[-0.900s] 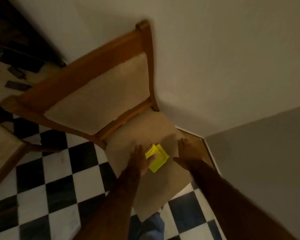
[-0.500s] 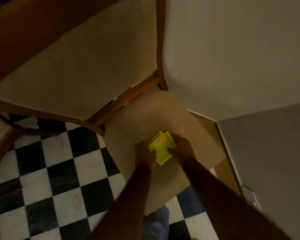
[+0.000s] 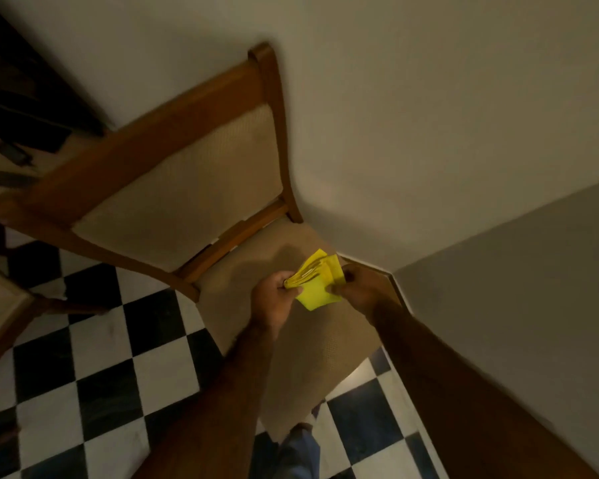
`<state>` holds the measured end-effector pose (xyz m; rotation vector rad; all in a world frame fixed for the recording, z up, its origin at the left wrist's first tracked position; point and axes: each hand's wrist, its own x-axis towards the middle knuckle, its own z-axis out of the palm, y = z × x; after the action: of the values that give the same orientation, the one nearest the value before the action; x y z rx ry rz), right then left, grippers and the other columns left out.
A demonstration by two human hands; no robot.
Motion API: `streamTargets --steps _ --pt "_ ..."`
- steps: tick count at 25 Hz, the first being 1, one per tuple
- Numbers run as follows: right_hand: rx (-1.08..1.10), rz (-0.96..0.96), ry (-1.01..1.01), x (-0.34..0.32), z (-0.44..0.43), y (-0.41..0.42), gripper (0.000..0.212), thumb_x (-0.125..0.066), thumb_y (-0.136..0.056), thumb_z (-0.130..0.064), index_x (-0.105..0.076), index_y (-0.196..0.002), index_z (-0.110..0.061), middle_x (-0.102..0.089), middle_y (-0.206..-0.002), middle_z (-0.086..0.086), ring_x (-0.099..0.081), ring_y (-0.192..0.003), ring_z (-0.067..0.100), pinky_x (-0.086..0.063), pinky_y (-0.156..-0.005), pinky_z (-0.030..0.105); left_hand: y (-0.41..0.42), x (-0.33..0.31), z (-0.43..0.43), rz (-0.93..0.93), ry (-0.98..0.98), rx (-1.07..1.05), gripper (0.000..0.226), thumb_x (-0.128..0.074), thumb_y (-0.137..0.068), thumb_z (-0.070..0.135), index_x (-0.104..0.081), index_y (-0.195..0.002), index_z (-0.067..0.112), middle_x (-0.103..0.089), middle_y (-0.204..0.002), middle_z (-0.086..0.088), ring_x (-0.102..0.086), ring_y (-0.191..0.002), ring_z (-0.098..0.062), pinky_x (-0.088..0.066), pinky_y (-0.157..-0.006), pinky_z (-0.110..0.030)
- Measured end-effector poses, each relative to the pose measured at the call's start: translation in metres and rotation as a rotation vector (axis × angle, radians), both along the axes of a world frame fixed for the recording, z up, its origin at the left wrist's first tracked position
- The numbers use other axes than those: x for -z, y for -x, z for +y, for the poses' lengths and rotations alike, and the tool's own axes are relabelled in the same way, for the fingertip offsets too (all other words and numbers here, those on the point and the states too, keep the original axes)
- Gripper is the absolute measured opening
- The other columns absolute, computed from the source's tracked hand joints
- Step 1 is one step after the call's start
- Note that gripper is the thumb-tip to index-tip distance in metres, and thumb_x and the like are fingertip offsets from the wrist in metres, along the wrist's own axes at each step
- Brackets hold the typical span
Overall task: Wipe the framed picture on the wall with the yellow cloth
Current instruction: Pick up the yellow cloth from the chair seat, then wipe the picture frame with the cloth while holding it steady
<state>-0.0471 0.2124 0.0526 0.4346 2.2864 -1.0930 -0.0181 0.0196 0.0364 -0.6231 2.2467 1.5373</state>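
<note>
A folded yellow cloth [image 3: 319, 281] is held between both hands above the seat of a wooden chair [image 3: 173, 188]. The left hand [image 3: 274, 299] is closed on the cloth's left edge, where the stacked folds are pinched between thumb and fingers. The right hand [image 3: 357, 288] is closed on the cloth's right side, with the thumb laid over the top face and the fingers hidden beneath. The cloth is seen lifted clear of the seat cushion [image 3: 312, 347], and its layers are fanned slightly at the left. The chair is set in a corner, its backrest close against a pale wall [image 3: 429, 115], and its padded back and seat are covered in beige fabric. A floor of black and white tiles [image 3: 94, 375] is spread under and beside the chair. Part of a second chair [image 3: 0, 305] is visible at the left edge. A blue trouser leg [image 3: 298, 451] is seen at the bottom, just in front of the seat. The framed picture is out of view. The scene is dimly lit, and the edges are blurred.
</note>
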Motion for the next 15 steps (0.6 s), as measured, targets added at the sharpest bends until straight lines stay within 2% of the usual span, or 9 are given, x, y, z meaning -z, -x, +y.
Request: streamTargets --steps 3,6,9,12,14,15 --pt "0.011 0.144 -0.012 -0.069 0.025 0.001 0.023 -0.087 -0.071 -0.022 -0.074 -0.088 -0.013 -0.071 -0.086 0.007 -0.065 -0.084 0.023 -0.046 -0.072 0.032 0.008 -0.054 0.018 0.137 -0.062 0.04 0.027 -0.077 -0.081 0.005 -0.073 -0.105 0.015 -0.077 -0.104 -0.016 -0.073 -0.097 -0.029 -0.057 -0.093 -0.051" --pt "0.04 0.257 -0.012 -0.15 0.061 -0.007 0.027 -0.089 -0.068 -0.02 -0.075 -0.09 -0.012 -0.068 -0.083 0.002 -0.061 -0.08 0.017 -0.045 -0.072 0.029 0.015 -0.118 0.049 0.237 -0.213 0.081 0.026 -0.076 -0.078 0.007 -0.068 -0.098 0.022 -0.076 -0.103 -0.018 -0.069 -0.097 -0.026 -0.055 -0.096 -0.053" --pt "0.064 0.342 -0.048 -0.229 0.105 -0.02 0.031 -0.091 -0.067 -0.022 -0.076 -0.093 -0.013 -0.067 -0.082 0.002 -0.06 -0.077 0.017 -0.05 -0.075 0.031 0.019 -0.185 0.09 0.345 -0.286 0.167 0.028 -0.075 -0.081 0.002 -0.071 -0.096 0.025 -0.078 -0.096 -0.005 -0.069 -0.095 -0.025 -0.056 -0.094 -0.046" --pt "0.093 0.436 -0.084 -0.309 0.152 -0.036 0.033 -0.092 -0.066 -0.022 -0.077 -0.094 -0.013 -0.068 -0.078 0.003 -0.06 -0.071 0.017 -0.049 -0.066 0.025 0.018 -0.26 0.135 0.453 -0.329 0.259 0.026 -0.078 -0.075 0.016 -0.075 -0.098 0.028 -0.079 -0.1 -0.01 -0.07 -0.091 -0.023 -0.058 -0.095 -0.051" --pt "0.128 0.498 -0.096 -0.359 0.181 -0.049 0.034 -0.093 -0.066 -0.02 -0.076 -0.095 -0.011 -0.068 -0.078 0.004 -0.061 -0.068 0.017 -0.049 -0.059 0.019 0.015 -0.307 0.165 0.498 -0.357 0.31 0.024 -0.08 -0.071 0.026 -0.077 -0.095 0.027 -0.079 -0.096 -0.01 -0.07 -0.086 -0.021 -0.059 -0.092 -0.056" --pt "0.146 0.528 -0.099 -0.383 0.194 -0.057 0.035 -0.092 -0.066 -0.018 -0.076 -0.096 -0.009 -0.069 -0.078 0.006 -0.062 -0.069 0.018 -0.052 -0.061 0.021 0.013 -0.33 0.18 0.525 -0.358 0.332 0.022 -0.08 -0.07 0.029 -0.077 -0.092 0.027 -0.078 -0.091 -0.009 -0.07 -0.084 -0.021 -0.059 -0.09 -0.058"
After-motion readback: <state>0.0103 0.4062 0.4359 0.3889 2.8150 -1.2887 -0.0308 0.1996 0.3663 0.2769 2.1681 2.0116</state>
